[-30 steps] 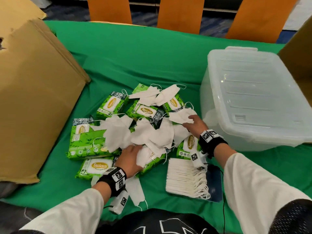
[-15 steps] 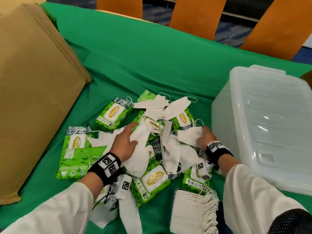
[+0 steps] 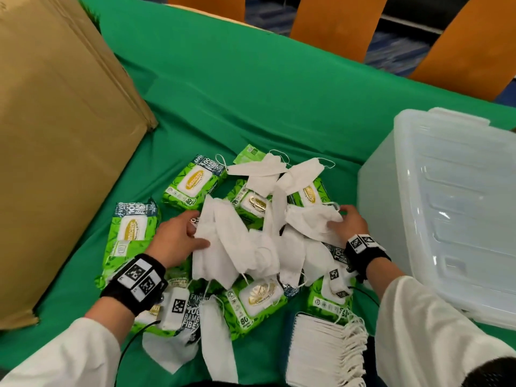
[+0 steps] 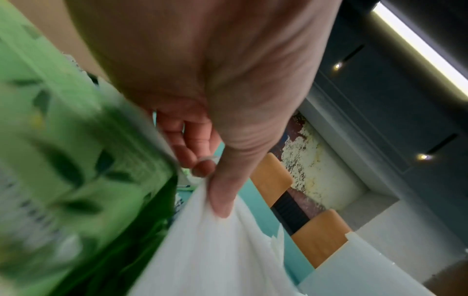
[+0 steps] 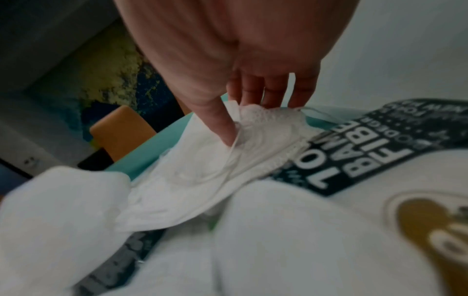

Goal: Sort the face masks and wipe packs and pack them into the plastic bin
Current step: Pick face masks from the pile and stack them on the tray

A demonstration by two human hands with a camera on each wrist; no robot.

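Observation:
Loose white face masks (image 3: 245, 247) lie heaped over several green wipe packs (image 3: 192, 185) on the green tablecloth. My left hand (image 3: 196, 233) pinches the left edge of the heap, and the left wrist view shows the thumb pressed onto a white mask (image 4: 215, 250) beside a green pack (image 4: 63, 160). My right hand (image 3: 339, 219) pinches a mask (image 3: 310, 219) at the right edge; thumb and fingers hold that mask (image 5: 202, 170) over a pack (image 5: 380, 140). A neat stack of masks (image 3: 321, 350) sits near me. The translucent plastic bin (image 3: 446, 205), lid on, stands at the right.
A large brown cardboard box (image 3: 55, 135) fills the left side of the table. Orange chair backs (image 3: 335, 23) line the far edge. Bare green cloth (image 3: 251, 93) stretches beyond the pile. Two loose masks (image 3: 217, 344) lie by my left wrist.
My left hand has moved up from the pile's near side to its left edge and taken hold of masks. The masks have bunched toward the middle. My right hand stays at the right edge.

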